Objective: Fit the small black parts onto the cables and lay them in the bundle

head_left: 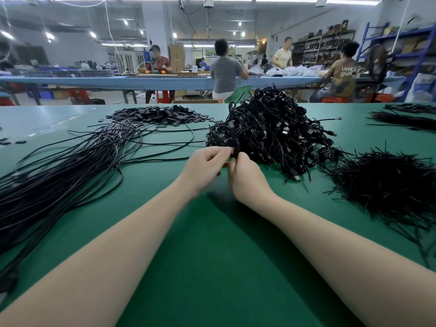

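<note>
Your left hand (207,165) and right hand (245,178) are meeting over the green table (212,244), just in front of the cable heap (271,131). Both grips are clenching on one black part (234,147): your left fingers are pinching it from the left, your right fingers are curling round it from below. A cable (230,129) is rising from the part towards the heap; whether the part is already seated on it you cannot tell, since your fingers are covering the joint.

The bundle (59,173) of long straight cables is lying on the table to your left, fanning out towards the near left edge. The pile of loose parts (160,115) is sitting beyond the bundle, near the far edge, well apart from your hands. To your right, a spread of short black pieces (382,182) is lying beside the heap, and more dark strands (410,116) are resting near the far right corner.
</note>
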The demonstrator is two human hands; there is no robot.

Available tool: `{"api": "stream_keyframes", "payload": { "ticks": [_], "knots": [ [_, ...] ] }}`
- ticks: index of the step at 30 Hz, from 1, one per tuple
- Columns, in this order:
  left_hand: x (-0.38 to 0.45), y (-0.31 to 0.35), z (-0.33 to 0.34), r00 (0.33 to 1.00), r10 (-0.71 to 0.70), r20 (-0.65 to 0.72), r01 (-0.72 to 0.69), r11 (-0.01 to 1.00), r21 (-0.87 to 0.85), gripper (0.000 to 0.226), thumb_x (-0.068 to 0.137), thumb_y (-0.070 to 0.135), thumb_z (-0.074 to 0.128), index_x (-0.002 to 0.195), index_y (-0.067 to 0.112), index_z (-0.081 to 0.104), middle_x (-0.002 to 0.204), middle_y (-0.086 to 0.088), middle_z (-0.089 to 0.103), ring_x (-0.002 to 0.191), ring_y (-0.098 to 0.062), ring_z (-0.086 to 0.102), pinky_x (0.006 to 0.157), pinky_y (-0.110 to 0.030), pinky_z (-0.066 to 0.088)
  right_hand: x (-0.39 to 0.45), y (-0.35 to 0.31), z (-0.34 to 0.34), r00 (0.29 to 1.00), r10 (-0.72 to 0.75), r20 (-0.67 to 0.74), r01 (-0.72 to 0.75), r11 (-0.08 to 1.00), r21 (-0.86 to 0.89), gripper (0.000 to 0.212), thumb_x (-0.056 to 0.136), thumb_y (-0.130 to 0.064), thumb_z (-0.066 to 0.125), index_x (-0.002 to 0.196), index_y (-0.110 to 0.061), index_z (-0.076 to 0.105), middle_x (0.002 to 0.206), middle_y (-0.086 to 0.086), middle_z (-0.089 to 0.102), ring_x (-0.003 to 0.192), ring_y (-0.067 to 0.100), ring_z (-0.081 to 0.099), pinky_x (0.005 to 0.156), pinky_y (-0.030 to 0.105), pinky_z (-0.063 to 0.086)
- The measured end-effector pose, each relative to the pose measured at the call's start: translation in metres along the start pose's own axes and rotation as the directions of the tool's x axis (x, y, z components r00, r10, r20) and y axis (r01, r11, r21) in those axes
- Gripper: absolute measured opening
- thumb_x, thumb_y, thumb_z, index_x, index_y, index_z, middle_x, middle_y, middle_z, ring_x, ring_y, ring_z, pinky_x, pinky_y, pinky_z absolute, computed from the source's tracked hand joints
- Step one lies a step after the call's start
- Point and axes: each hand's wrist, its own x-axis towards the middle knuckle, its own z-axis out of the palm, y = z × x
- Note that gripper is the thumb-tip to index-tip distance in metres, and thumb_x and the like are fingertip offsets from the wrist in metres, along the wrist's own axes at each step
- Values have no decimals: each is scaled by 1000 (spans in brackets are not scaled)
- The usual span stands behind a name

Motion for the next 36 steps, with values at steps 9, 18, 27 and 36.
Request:
{"api": "stream_keyframes", "payload": {
  "ticks": [9, 18, 27, 36],
  "knots": [
    [-2, -24, -11, 853, 457, 251, -299, 35, 953, 34, 93, 18, 49, 127, 22, 54, 131, 2, 55, 132, -20, 43, 98, -32, 26, -2, 11, -4, 959, -280, 35, 239, 743, -625, 13, 96, -13, 36, 107, -14, 43, 109, 4, 55, 98, 28, 57, 70, 36, 25],
    [-1, -19, -5, 903, 378, 202, -276, 152, 949, 12, 92, 19, 55, 85, 9, 57, 78, -9, 68, 73, -31, 67, 57, -35, 39, 16, -5, -36, 862, -393, 319, 476, 413, -776, 20, 97, -19, 34, 114, -17, 45, 117, 2, 55, 107, 24, 55, 80, 38, 27],
    [3, -33, -16, 983, 118, -143, 1, 767, 641, 37, 103, 34, 31, 69, 21, 30, 66, 5, 43, 70, -30, 45, 58, -36, 25, 34, 4, -182, 813, 294, 502, 209, 658, -724, 32, 82, -40, 71, 107, -22, 64, 84, -6, 68, 70, 9, 67, 75, 30, 57],
    [4, -30, -14, 990, 94, -107, -6, 776, 631, 38, 102, 36, 31, 70, 17, 34, 67, 1, 49, 65, -24, 46, 57, -35, 27, -4, 82, -172, 865, 148, 480, 433, 264, -862, 20, 85, -36, 55, 98, -37, 69, 78, -20, 57, 71, 9, 56, 54, 17, 41]
  ]
}}
